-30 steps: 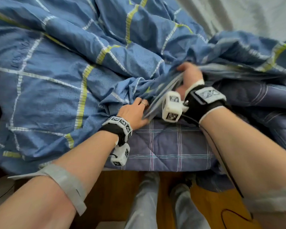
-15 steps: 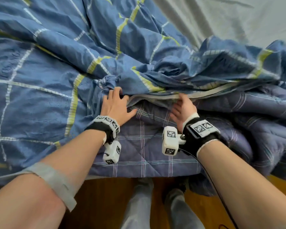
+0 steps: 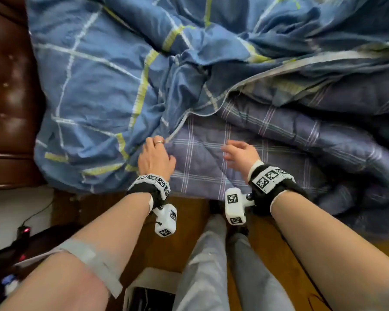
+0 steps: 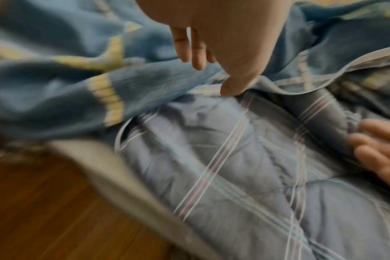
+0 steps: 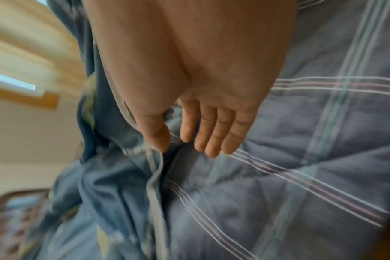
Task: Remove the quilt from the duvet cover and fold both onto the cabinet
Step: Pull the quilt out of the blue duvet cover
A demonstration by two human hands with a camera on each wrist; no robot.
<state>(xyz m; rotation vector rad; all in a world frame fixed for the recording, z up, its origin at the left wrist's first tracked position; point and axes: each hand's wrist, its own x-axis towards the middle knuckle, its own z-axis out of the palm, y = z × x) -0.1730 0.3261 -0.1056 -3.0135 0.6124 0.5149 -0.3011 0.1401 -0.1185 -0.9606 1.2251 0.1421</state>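
The duvet cover (image 3: 99, 86) is blue, checked with white and yellow-green stripes; the quilt (image 3: 267, 153) is grey-purple with fine white-and-pink plaid lines; the floor (image 3: 189, 232) is brown wood.

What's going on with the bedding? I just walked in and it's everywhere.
A person is working the quilt out of its blue duvet cover. The quilt's plaid end already shows through the cover's opening. The left hand rests at the opening's edge; the right hand hovers open over the quilt. Nothing is folded yet.
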